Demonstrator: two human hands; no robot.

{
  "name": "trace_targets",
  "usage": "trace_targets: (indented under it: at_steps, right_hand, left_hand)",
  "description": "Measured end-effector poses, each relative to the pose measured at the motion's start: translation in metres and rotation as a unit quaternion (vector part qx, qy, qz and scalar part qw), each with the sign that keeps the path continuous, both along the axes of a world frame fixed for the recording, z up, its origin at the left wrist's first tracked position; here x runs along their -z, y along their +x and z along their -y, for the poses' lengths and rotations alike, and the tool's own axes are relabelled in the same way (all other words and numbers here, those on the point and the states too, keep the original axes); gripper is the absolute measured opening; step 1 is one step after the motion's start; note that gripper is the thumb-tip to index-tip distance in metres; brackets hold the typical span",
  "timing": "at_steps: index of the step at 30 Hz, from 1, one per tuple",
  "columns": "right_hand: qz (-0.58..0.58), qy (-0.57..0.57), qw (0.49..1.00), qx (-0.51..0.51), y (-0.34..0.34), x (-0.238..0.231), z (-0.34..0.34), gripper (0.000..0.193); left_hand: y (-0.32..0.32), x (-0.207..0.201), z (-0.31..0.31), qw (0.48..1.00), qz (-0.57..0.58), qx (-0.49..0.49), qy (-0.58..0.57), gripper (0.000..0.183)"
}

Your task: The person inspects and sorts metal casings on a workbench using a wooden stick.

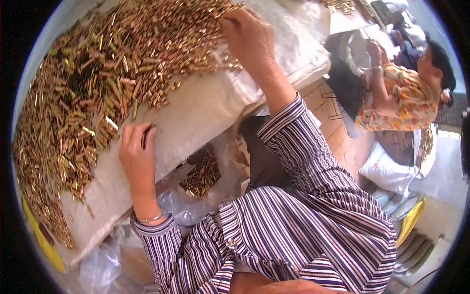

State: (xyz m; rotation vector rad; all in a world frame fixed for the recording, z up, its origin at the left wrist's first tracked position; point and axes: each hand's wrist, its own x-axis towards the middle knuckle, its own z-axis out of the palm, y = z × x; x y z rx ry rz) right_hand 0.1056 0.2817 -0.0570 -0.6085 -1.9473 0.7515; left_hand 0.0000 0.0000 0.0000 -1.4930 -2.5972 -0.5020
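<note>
Meanwhile, left hand (138, 152) pinches a brass piece (145, 136); right hand's (247, 36) grip unclear.

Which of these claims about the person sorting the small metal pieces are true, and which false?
1. A big heap of small brass-coloured metal pieces lies on the white cloth-covered table. True.
2. The left hand wears a thick glove. False: it is bare, with a thin bracelet at the wrist.
3. The right hand reaches into the heap's far edge. True.
4. The sleeves are plain white. False: they are striped.
5. Another person sits to the right. True.
</note>
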Motion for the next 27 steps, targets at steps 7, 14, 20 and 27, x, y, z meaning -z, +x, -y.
trace_targets:
  at_steps: [7, 14, 20, 27]
  right_hand:
    - [0.341, 0.055, 0.922, 0.175, 0.090, -0.002, -0.083, 0.027]
    - [0.402, 0.007, 0.908, 0.120, 0.074, 0.009, -0.086, 0.035]
    - [0.193, -0.099, 0.976, 0.023, 0.065, -0.013, -0.064, 0.030]
    - [0.178, -0.227, 0.868, -0.405, 0.037, -0.051, 0.097, 0.028]
  left_hand:
    - [0.057, 0.049, -0.047, 0.959, 0.223, -0.072, 0.159, 0.016]
    - [0.048, 0.046, -0.036, 0.695, 0.608, -0.147, 0.355, 0.024]
    - [0.036, 0.046, -0.023, 0.593, 0.677, -0.095, 0.426, 0.026]
    - [0.022, 0.053, 0.005, 0.585, 0.637, -0.047, 0.501, 0.029]
